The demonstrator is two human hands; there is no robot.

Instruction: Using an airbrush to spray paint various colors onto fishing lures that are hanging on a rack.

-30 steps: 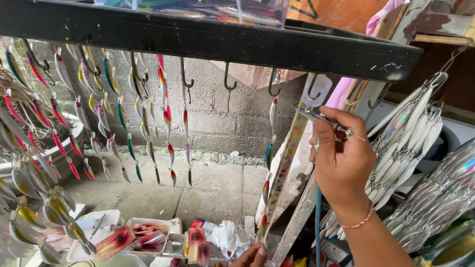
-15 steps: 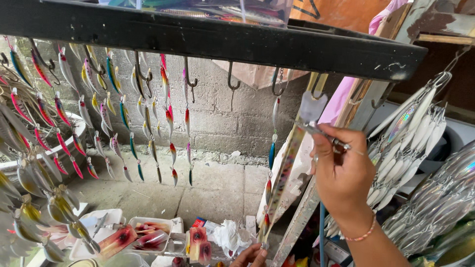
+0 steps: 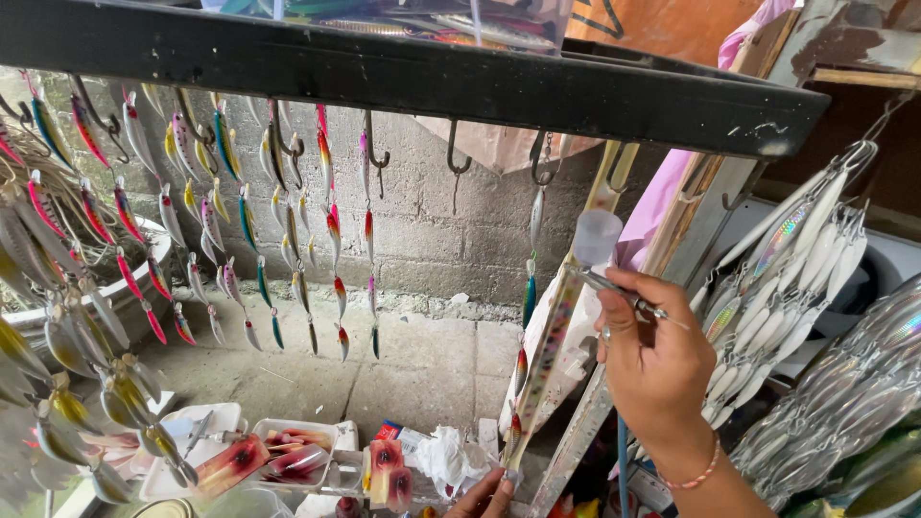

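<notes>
Against a grey block wall, under a black rack point(image 3: 413, 72) of hanging lures, the right hand point(image 3: 657, 360) has its grip closed on an airbrush point(image 3: 614, 283) aimed left at a near-vertical lure string point(image 3: 526, 326), whose bottom end the left hand point(image 3: 484, 497) pinches.

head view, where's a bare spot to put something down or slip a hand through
Bare concrete floor lies open between the block wall and the paint trays. Empty hooks leave a gap between the hanging lures and the string being sprayed. Crowded: lure rows left, silver lures right, around the right hand with the airbrush.
</notes>
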